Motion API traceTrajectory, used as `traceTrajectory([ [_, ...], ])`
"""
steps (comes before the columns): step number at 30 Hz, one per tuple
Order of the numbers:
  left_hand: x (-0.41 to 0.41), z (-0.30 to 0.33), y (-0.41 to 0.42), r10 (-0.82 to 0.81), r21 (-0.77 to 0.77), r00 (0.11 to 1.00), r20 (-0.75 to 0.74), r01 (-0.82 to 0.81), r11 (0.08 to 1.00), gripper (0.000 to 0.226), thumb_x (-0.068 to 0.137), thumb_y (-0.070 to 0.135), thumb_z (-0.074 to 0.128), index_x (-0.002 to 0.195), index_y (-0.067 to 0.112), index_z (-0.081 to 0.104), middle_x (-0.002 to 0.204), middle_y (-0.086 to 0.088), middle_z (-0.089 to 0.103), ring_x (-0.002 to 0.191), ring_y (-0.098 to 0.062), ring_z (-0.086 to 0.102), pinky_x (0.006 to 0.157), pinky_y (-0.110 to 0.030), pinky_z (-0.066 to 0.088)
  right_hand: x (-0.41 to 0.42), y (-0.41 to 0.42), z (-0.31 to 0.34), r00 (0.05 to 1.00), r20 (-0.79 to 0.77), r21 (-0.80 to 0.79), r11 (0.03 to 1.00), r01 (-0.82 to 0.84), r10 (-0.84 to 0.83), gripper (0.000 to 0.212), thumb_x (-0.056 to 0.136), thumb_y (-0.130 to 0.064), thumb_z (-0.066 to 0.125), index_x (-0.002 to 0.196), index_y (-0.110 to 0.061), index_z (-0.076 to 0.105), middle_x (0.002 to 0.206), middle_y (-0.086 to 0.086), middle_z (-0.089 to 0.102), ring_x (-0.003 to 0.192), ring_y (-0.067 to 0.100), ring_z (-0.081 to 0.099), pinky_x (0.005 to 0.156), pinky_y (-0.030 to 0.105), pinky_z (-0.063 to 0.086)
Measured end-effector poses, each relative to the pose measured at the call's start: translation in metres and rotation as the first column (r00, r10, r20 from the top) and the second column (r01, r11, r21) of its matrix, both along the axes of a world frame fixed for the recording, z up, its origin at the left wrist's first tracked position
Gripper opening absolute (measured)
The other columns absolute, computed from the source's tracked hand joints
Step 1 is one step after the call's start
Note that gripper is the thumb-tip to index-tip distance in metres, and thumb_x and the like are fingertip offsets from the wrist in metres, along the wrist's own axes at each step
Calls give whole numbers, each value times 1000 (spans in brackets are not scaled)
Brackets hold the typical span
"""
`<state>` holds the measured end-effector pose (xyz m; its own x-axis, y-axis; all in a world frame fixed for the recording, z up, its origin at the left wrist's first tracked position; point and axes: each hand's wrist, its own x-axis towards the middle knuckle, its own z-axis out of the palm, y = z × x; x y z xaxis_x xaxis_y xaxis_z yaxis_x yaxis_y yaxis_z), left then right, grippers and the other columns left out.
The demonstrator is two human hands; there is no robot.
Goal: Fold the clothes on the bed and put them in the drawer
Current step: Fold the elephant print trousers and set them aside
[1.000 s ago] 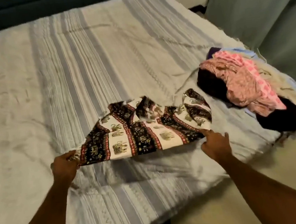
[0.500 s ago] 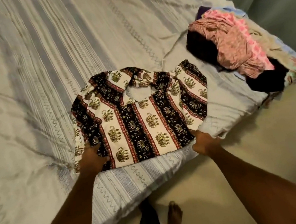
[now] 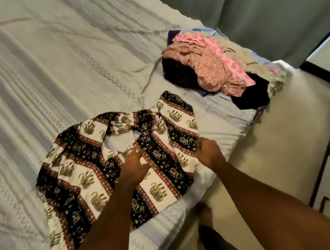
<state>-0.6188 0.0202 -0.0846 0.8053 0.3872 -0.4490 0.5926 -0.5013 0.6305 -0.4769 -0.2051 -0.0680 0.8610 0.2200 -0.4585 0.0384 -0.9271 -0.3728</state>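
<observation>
The wide bed with a pale grey-striped woven cover (image 3: 52,72) fills most of the view. At its near edge lies the black, white and red elephant-print shirt (image 3: 83,177), spread almost flat, with its neck opening toward the middle of the bed. At the right corner of the bed sits the heap of unfolded clothes, pink, black and pale blue (image 3: 215,70), apart from the shirt. The left hand (image 3: 134,166) rests on the middle of the shirt with its fingers stretched and relaxed. The right hand (image 3: 207,150) is at the right edge of the shirt, fingers curled and pinching the cloth there.
</observation>
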Motion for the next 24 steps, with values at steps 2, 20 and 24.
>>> traceTrajectory([
  [2, 24, 0, -6, -33, 0, 999, -7, 33, 999, 63, 94, 25, 69, 150, 13, 44, 163, -13, 27, 143, -33, 39, 114, -43, 35, 20, -6, 0, 999, 9, 46, 998, 53, -53, 37, 89, -11, 49, 123, -14, 63, 120, 15, 65, 112, 36, 60, 86, 35, 47],
  [20, 294, -69, 2, 87, 45, 996, -26, -86, 995, 51, 97, 9, 59, 146, 15, 45, 132, -18, 59, 118, -32, 61, 100, -52, 52, 262, 47, -110, 987, -108, 155, 983, -98, 115, 51, 98, -34, 60, 143, -13, 48, 137, 19, 47, 127, 37, 46, 104, 43, 42],
  [24, 327, -85, 16, 48, 79, 997, -55, -43, 996, 58, 94, 0, 56, 148, 17, 43, 136, -17, 52, 124, -30, 53, 103, -41, 46, 273, 54, -121, 978, -98, 128, 977, -170, 183, 26, 91, -33, 68, 113, -20, 71, 118, 7, 46, 116, 27, 40, 99, 44, 40],
])
